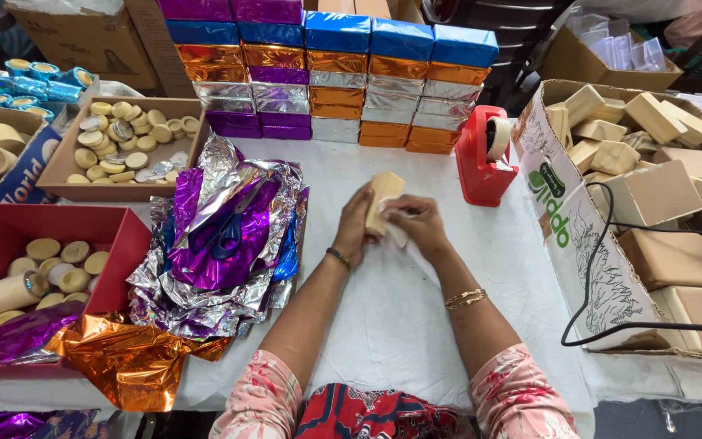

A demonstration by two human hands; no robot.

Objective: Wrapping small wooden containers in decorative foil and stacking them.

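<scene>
Both of my hands hold one tan rectangular block point(384, 192) upright over the white table cloth point(392, 309). My left hand point(356, 226) grips its left side. My right hand point(418, 225) presses a small piece of white paper point(396, 232) against the block's lower right. A pile of crumpled foil sheets point(221, 244) in purple, silver and blue lies just left of my hands, with blue-handled scissors point(233, 223) on top.
A red tape dispenser point(485, 158) stands to the right behind my hands. A wall of foil-wrapped boxes point(327, 73) is stacked at the back. A cardboard box point(566, 211) of tan blocks is at right, with a black cable point(603, 268) across it. Trays of round pieces point(127, 138) sit left.
</scene>
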